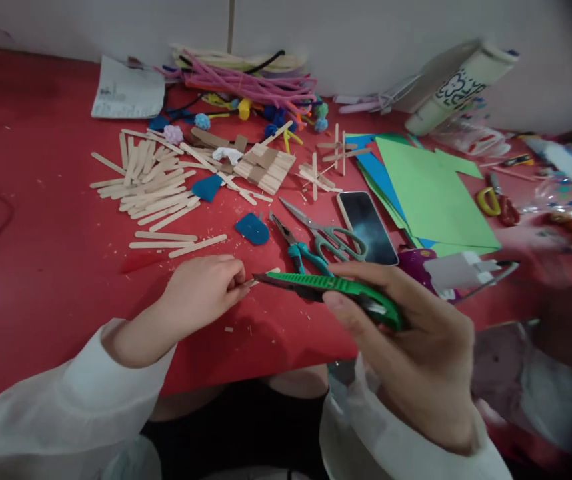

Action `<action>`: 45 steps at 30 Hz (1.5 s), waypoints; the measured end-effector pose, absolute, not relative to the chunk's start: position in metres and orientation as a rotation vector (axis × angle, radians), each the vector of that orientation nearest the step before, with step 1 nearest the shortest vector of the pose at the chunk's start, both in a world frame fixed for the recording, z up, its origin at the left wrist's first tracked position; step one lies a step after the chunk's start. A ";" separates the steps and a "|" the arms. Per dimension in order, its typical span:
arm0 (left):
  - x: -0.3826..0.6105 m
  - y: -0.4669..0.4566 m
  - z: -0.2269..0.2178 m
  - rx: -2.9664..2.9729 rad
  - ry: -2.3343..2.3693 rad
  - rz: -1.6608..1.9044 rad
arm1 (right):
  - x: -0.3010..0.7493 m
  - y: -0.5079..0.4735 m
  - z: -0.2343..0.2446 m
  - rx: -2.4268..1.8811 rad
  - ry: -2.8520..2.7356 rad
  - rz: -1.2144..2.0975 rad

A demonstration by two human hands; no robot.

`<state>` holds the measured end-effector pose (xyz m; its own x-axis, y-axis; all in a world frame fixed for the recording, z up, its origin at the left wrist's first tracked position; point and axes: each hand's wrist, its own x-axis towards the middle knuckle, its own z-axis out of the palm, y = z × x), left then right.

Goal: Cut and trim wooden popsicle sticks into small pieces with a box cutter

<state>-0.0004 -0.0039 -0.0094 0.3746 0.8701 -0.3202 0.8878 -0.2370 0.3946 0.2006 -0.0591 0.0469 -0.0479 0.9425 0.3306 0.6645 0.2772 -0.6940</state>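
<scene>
My right hand (411,340) is closed around a green box cutter (336,285), its dark blade pointing left toward my other hand. The blade tip lies against a wooden craft stick (252,283), most of which is hidden. Fingers curled, my left hand (211,283) pinches that stick near the front of the red table. Just beyond the hands lie teal-handled pliers (296,250), grey scissors (333,237) and a blue cut piece (253,229). A few loose craft sticks (163,241) rest past my left hand.
Behind is a heap of craft sticks (149,173) beside a glued stick panel (266,168). Pink pipe cleaners (246,80) lie by the wall. A phone (369,227), green paper (439,193), a white charger (459,270) and a leaning tumbler (461,87) occupy the right side.
</scene>
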 end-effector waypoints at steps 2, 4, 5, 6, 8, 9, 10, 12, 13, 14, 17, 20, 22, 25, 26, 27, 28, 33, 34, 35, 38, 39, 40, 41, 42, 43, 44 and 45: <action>-0.002 -0.004 -0.012 2.134 1.485 -0.021 | 0.186 -0.051 0.041 -1.398 -1.655 0.517; -0.003 -0.005 -0.014 2.156 1.455 0.008 | 0.175 -0.043 0.033 -1.354 -1.522 0.567; -0.003 -0.005 -0.015 2.163 1.449 0.021 | 0.171 -0.039 0.028 -1.328 -1.524 0.597; -0.004 -0.005 -0.015 2.168 1.441 0.033 | 0.170 -0.035 0.023 -1.289 -1.585 0.634; -0.005 -0.006 -0.014 2.177 1.420 0.069 | 0.172 -0.029 0.015 -1.252 -1.707 0.627; -0.005 -0.007 -0.014 2.182 1.409 0.090 | 0.175 -0.026 0.011 -1.247 -1.779 0.602; -0.005 -0.007 -0.013 2.188 1.400 0.109 | 0.178 -0.025 0.007 -1.246 -1.845 0.570; -0.005 -0.007 -0.012 2.196 1.400 0.123 | 0.185 -0.023 0.000 -1.253 -1.906 0.510; -0.005 -0.007 -0.012 2.196 1.409 0.110 | 0.188 -0.022 -0.003 -1.270 -1.877 0.487; -0.005 -0.007 -0.011 2.193 1.414 0.091 | 0.191 -0.022 -0.006 -1.289 -1.817 0.472; -0.003 -0.005 -0.010 2.167 1.413 0.047 | 0.195 -0.021 -0.015 -1.370 -1.576 0.464; -0.003 -0.004 -0.009 2.141 1.409 0.042 | 0.196 -0.022 -0.019 -1.388 -1.484 0.462; -0.003 -0.004 -0.009 2.135 1.417 0.027 | 0.196 -0.024 -0.019 -1.367 -1.483 0.437; -0.003 -0.003 -0.009 2.130 1.420 0.011 | 0.196 -0.028 -0.019 -1.351 -1.512 0.371; -0.004 -0.003 -0.009 2.128 1.417 0.012 | 0.196 -0.030 -0.019 -1.356 -1.518 0.337; -0.004 -0.003 -0.009 2.127 1.416 0.015 | 0.196 -0.031 -0.019 -1.364 -1.523 0.304; -0.004 -0.003 -0.009 2.127 1.413 0.020 | 0.196 -0.032 -0.019 -1.373 -1.529 0.281; -0.004 -0.004 -0.009 2.136 1.409 0.026 | 0.197 -0.033 -0.023 -1.416 -1.456 0.379; -0.003 -0.004 -0.008 2.135 1.412 0.019 | 0.197 -0.033 -0.024 -1.421 -1.434 0.412; -0.003 -0.004 -0.008 2.135 1.413 0.015 | 0.197 -0.033 -0.024 -1.422 -1.414 0.437; -0.004 -0.003 -0.009 2.144 1.401 0.026 | 0.197 -0.033 -0.024 -1.417 -1.400 0.468; -0.004 -0.003 -0.009 2.147 1.397 0.030 | 0.197 -0.033 -0.024 -1.426 -1.405 0.461; -0.004 -0.003 -0.009 2.147 1.393 0.031 | 0.197 -0.033 -0.024 -1.439 -1.414 0.442; -0.005 -0.003 -0.009 2.145 1.392 0.029 | 0.197 -0.033 -0.024 -1.453 -1.430 0.424; -0.005 -0.003 -0.009 2.141 1.393 0.027 | 0.197 -0.033 -0.024 -1.467 -1.451 0.402; -0.005 -0.003 -0.008 2.137 1.394 0.024 | 0.197 -0.033 -0.024 -1.480 -1.474 0.370; -0.005 -0.003 -0.008 2.136 1.395 0.022 | 0.197 -0.033 -0.024 -1.492 -1.502 0.332; -0.005 -0.003 -0.008 2.137 1.394 0.021 | 0.197 -0.033 -0.024 -1.502 -1.530 0.290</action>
<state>-0.0047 -0.0034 -0.0083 0.4531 0.8425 -0.2913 0.8333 -0.2842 0.4741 0.1975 -0.0332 -0.0240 0.1928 0.8765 0.4412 0.6540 0.2204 -0.7237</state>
